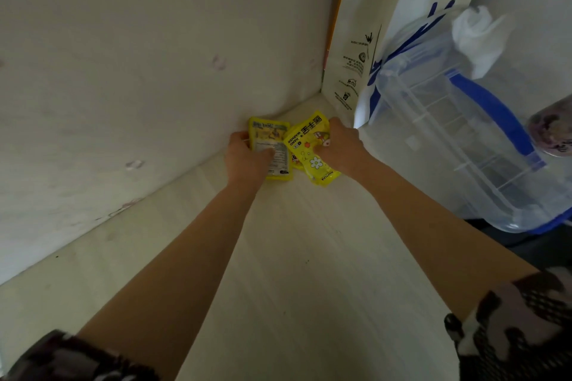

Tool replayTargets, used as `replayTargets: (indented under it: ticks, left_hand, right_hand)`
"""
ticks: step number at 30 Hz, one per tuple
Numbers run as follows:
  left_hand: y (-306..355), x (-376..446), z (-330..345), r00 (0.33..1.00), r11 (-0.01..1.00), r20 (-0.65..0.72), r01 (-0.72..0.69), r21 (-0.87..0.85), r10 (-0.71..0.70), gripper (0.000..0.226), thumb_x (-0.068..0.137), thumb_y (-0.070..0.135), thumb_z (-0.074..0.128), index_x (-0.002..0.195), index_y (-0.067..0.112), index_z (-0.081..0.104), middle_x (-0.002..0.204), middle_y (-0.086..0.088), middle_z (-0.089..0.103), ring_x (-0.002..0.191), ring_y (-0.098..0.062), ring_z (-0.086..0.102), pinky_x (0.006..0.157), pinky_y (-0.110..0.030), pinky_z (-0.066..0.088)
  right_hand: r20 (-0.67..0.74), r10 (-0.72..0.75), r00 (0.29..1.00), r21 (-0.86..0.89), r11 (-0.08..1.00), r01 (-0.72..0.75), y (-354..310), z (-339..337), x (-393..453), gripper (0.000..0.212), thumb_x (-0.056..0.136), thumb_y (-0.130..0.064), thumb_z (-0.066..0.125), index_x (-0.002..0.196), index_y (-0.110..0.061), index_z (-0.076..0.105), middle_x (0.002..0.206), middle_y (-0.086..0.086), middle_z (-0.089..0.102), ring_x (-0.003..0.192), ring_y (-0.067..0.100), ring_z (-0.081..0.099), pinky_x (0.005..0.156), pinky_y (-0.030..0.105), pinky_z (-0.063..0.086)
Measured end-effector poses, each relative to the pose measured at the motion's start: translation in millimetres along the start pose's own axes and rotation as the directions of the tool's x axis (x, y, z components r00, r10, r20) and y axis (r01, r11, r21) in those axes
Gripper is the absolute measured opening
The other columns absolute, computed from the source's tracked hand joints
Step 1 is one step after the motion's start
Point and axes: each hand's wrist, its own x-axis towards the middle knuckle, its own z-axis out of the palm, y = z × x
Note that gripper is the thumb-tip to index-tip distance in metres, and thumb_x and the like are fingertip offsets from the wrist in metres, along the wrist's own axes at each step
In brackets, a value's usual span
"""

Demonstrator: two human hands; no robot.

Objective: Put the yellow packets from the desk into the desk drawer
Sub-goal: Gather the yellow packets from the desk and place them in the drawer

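Both arms reach to the far corner of the pale worktop (278,257), where it meets the wall (123,71). The yellow packets (305,145) lie there in a small overlapping heap, on the worktop surface and close against the wall. The left hand (247,158) grasps the left packet (272,148) (its printed back faces up), thumb curled over the label. The right hand (339,145) grasps the right packet (306,145), which reads "HAND WARMER" and shows a white flower; its fingers curl over the packet's right edge. The two packets overlap in the middle. Just right of the right hand stands a white paper bag (402,25) marked "coffee". A clear plastic box (464,139) with blue trim sits to its right, with crumpled white tissue (476,37) above it.
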Motion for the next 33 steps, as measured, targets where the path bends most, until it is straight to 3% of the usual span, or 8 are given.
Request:
replayTargets:
  ticks: [4,6,9,13,16,22,28,33]
  left_hand:
    - [-5,-5,1,1.0,0.999,0.01,-0.028,0.043,0.027,0.04,0.081,0.005,0.067,0.119,0.011,0.056,0.102,0.002,0.061,0.09,-0.017,0.06,0.081,-0.031,0.054]
    - [-7,-11,-1,0.996,0.994,0.027,-0.085,0.066,0.084,0.039,0.085,0.006,0.062,0.122,0.013,0.054,0.103,0.003,0.059,0.091,-0.017,0.058,0.08,-0.03,0.052]
    - [-14,-21,-6,0.991,0.985,0.039,-0.128,0.116,0.124,0.037,0.089,0.009,0.059,0.125,0.016,0.052,0.106,-0.001,0.061,0.097,-0.022,0.061,0.083,-0.035,0.054]
    - [-26,-46,-16,0.996,0.985,0.033,-0.084,0.152,0.08,0.037,0.091,0.012,0.057,0.127,0.018,0.05,0.107,-0.004,0.063,0.097,-0.025,0.063,0.082,-0.036,0.054]
    - [-39,-74,-26,0.999,0.989,0.042,-0.026,0.143,0.021,0.037,0.093,0.015,0.055,0.129,0.022,0.048,0.104,-0.006,0.063,0.091,-0.025,0.064,0.075,-0.034,0.052]
    - [-78,-143,-51,0.993,0.993,0.059,0.101,0.053,-0.104,0.033,0.092,0.017,0.056,0.121,0.03,0.046,0.108,-0.009,0.067,0.091,-0.026,0.068,0.082,-0.047,0.057]
    - [-108,-218,-74,0.981,0.981,0.081,0.181,-0.077,-0.174,0.032,0.094,0.013,0.056,0.117,0.032,0.045,0.107,-0.011,0.069,0.09,-0.025,0.07,0.08,-0.048,0.058]
    - [-120,-264,-93,0.975,0.958,0.062,0.219,-0.184,-0.211,0.032,0.095,0.014,0.056,0.122,0.026,0.045,0.102,-0.01,0.069,0.086,-0.024,0.071,0.079,-0.048,0.059]
  right_hand:
    - [-0.007,-0.009,1.0,-0.061,0.998,0.009,-1,1,-2,0.036,0.089,-0.026,0.058,0.114,-0.004,0.042,0.105,0.014,0.052,0.11,0.036,0.051,0.092,0.051,0.047]
    - [0.013,-0.02,1.0,-0.017,1.0,0.02,2,2,-5,0.037,0.09,-0.024,0.058,0.115,-0.003,0.041,0.11,0.017,0.055,0.107,0.035,0.054,0.089,0.049,0.048]
    - [-0.015,-0.038,0.999,0.083,0.996,0.039,6,4,-17,0.03,0.091,-0.02,0.057,0.11,-0.003,0.041,0.099,0.013,0.054,0.099,0.034,0.059,0.08,0.042,0.048]
    - [-0.025,0.063,0.998,0.177,0.982,-0.058,15,7,-47,0.036,0.093,-0.022,0.056,0.118,-0.002,0.04,0.116,0.015,0.058,0.106,0.034,0.058,0.085,0.04,0.047]
    - [-0.018,0.1,0.995,0.214,0.972,-0.094,27,12,-80,0.034,0.093,-0.018,0.056,0.119,-0.002,0.04,0.118,0.016,0.058,0.107,0.034,0.058,0.079,0.034,0.045]
    - [-0.016,0.174,0.985,0.299,0.941,-0.161,52,25,-160,0.035,0.091,-0.022,0.058,0.116,-0.003,0.043,0.114,0.015,0.059,0.086,0.024,0.052,0.069,0.028,0.039]
    - [-0.007,0.242,0.97,0.418,0.882,-0.217,72,44,-231,0.034,0.09,-0.026,0.06,0.115,-0.008,0.046,0.109,0.008,0.058,0.09,0.022,0.055,0.073,0.03,0.043]
    - [0.029,0.251,0.968,0.52,0.823,-0.229,77,57,-280,0.033,0.088,-0.029,0.063,0.112,-0.013,0.047,0.111,0.006,0.06,0.1,0.026,0.062,0.086,0.048,0.055]
